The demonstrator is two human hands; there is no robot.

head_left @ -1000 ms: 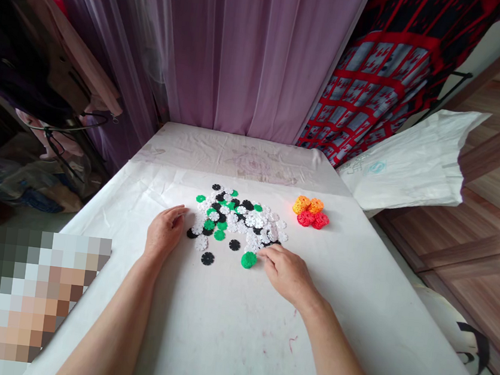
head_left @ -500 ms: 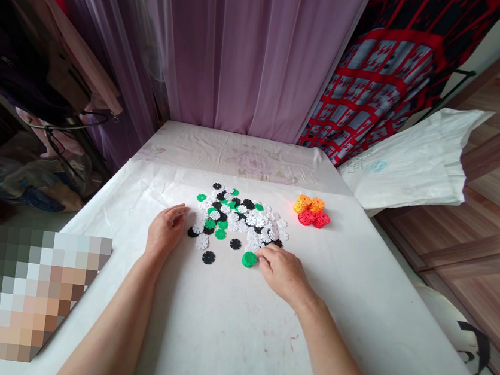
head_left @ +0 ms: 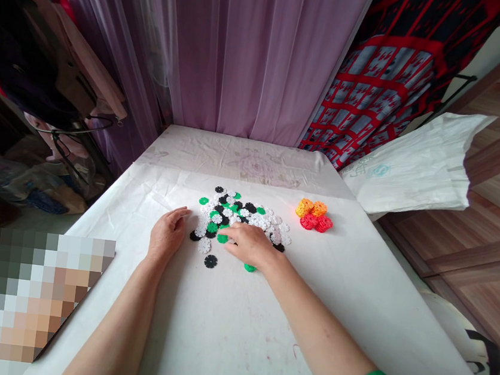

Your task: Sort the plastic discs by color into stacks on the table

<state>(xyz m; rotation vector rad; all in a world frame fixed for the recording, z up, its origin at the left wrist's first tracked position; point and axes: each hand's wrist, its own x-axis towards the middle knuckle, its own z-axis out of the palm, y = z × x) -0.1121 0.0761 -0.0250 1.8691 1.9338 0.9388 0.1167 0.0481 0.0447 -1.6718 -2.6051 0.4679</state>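
Observation:
A loose pile of flat notched plastic discs in white, black and green lies on the table, with a white disc (head_left: 204, 245) and a black disc (head_left: 210, 261) at its near left edge. My right hand (head_left: 250, 245) reaches over the pile, thumb and forefinger apart at a green disc (head_left: 222, 238); whether they press on it I cannot tell. Partly hidden under my right wrist is a green stack (head_left: 250, 267). My left hand (head_left: 168, 232) rests on its side left of the pile, fingers loosely bent, nothing visible in it.
Orange disc stacks (head_left: 311, 208) and red disc stacks (head_left: 316, 222) stand together right of the pile. A white cloth covers the table (head_left: 224, 335). Beyond the right edge is a white bag (head_left: 419, 164); a purple curtain (head_left: 256, 56) hangs behind.
My right hand has moved left from the green stack near the front to a green disc in the pile. My left hand stays in place. The view has shifted slightly.

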